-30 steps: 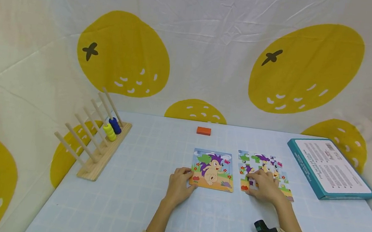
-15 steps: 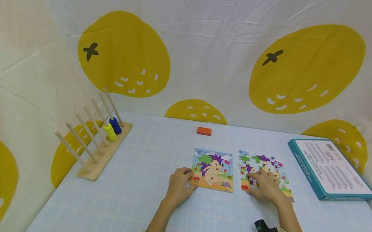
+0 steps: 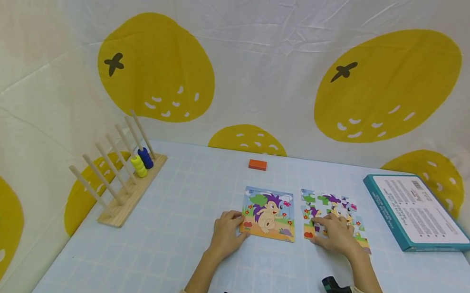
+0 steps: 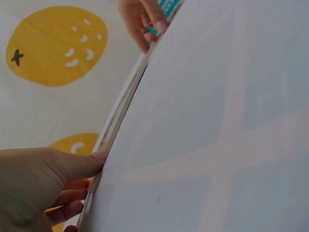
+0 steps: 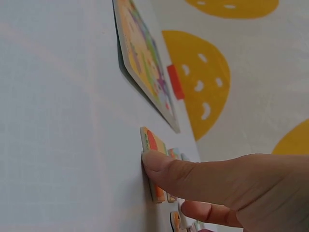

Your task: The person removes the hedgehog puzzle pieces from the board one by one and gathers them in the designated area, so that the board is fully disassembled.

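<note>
In the head view a square picture puzzle (image 3: 269, 213), whole and showing a purple-haired hedgehog, lies flat on the table. My left hand (image 3: 226, 234) holds its lower left corner, thumb along the near edge and fingers at the left side. To the right are loosely set puzzle pieces (image 3: 327, 198) of a similar picture, with gaps between them. My right hand (image 3: 336, 234) covers the middle of these and hides several. Seen from the right wrist, the thumb (image 5: 161, 164) is against the near edge of an orange-and-red puzzle piece (image 5: 155, 140), with a finger on its far side.
A teal and white box (image 3: 419, 213) lies at the right. On the left stands a wooden peg rack (image 3: 131, 193) with yellow beads (image 3: 139, 167) and blue beads (image 3: 145, 158). An orange-red block (image 3: 257, 164) sits near the back edge, before a fruit-patterned cloth (image 3: 268, 73).
</note>
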The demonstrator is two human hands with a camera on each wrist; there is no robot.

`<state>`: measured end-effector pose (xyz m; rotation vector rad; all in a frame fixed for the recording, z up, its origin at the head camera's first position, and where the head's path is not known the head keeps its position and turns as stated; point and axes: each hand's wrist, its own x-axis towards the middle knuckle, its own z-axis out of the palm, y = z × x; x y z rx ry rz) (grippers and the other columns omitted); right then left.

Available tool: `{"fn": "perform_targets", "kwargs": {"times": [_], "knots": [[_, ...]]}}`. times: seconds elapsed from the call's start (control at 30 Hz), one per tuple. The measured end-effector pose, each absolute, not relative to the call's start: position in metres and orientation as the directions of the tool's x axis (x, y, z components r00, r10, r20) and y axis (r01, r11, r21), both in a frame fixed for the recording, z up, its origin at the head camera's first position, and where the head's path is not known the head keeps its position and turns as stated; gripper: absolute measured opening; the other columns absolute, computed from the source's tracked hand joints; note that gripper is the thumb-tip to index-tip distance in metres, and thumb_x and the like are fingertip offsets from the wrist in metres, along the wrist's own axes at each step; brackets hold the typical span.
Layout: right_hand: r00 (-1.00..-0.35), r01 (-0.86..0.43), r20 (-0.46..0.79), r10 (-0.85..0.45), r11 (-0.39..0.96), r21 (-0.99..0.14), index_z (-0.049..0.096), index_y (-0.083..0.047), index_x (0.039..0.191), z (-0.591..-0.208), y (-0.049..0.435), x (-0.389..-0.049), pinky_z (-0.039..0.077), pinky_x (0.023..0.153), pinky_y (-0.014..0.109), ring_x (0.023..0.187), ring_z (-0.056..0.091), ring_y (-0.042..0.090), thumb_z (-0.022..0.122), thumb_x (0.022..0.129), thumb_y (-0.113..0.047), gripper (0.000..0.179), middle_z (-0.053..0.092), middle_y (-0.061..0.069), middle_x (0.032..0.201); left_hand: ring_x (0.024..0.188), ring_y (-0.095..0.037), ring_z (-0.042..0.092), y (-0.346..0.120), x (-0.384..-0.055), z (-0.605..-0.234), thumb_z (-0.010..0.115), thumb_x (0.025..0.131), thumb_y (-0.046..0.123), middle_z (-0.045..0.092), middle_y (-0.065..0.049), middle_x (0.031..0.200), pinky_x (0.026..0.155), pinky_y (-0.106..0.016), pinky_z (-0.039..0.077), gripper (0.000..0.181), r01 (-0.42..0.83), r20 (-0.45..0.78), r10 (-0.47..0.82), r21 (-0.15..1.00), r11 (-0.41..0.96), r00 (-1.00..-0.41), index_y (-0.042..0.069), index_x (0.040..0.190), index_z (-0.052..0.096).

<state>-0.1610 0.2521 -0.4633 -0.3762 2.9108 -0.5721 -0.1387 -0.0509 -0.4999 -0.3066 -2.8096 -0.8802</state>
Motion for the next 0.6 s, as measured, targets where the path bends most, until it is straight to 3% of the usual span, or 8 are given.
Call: {"fn": "perform_targets", "kwargs": {"times": [0.6], "knots": [[-0.957,-0.214,-0.105,-0.271,0.902,-0.376,0.064,-0.006,0.12,-0.4625,0.2532,-0.1602,0.034,0.073,0.052,0.097,0.043,0.04,0.077,0.076,-0.027,0.051,0.054,0.024,0.114,0.108,-0.025,0.05,-0.0517,-0.138,-0.5008,0.077,0.078,0.025,0.06,-0.01,0.116,0.081,-0.04,0.042,0.044,0.257,0.238,0.148,0.535,0.804,-0.96,0.001,0.113,0.067]]}}
